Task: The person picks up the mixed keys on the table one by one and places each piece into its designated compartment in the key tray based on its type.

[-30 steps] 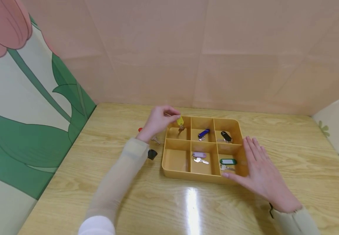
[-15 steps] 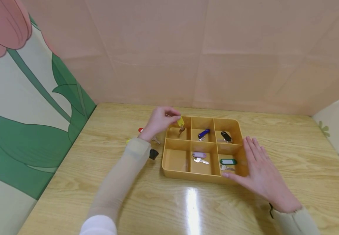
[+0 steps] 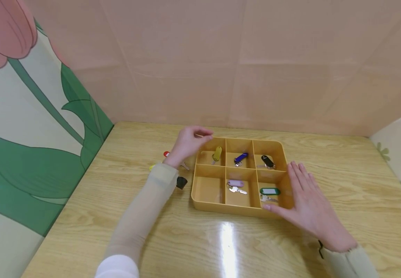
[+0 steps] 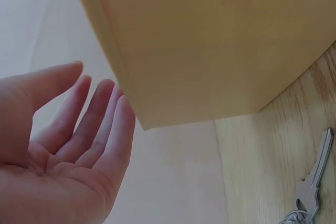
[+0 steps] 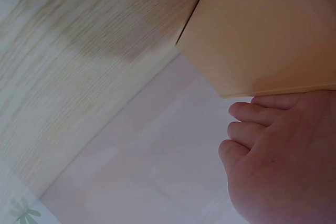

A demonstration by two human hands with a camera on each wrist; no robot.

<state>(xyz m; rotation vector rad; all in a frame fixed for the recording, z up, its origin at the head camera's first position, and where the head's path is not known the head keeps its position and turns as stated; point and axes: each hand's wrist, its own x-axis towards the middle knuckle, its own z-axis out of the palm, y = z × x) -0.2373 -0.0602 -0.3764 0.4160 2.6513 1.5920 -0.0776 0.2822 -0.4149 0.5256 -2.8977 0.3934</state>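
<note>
My left hand (image 3: 190,142) hovers over the back left corner of the yellow divided tray (image 3: 242,210), thumb and fingertips apart with nothing between them in the left wrist view. Below it, a key with a yellow tag (image 3: 217,153) lies in the back left compartment. My right hand (image 3: 311,208) rests along the tray's right side, fingers straight, thumb at the front edge. Keys with a blue tag (image 3: 241,158), a black tag (image 3: 268,161), a lilac tag (image 3: 236,183) and a green tag (image 3: 269,191) each occupy a compartment.
Left of the tray, partly behind my left arm, lie a red tag (image 3: 166,153), a key (image 3: 185,166), a bit of yellow (image 3: 152,167) and a black object (image 3: 181,182). The wooden table (image 3: 256,247) meets a pinkish wall (image 3: 235,77) at the back.
The yellow-tagged key, earlier pinched in my left fingers and hanging over the back left compartment, has been let go and now lies inside it. My right hand has stayed in place.
</note>
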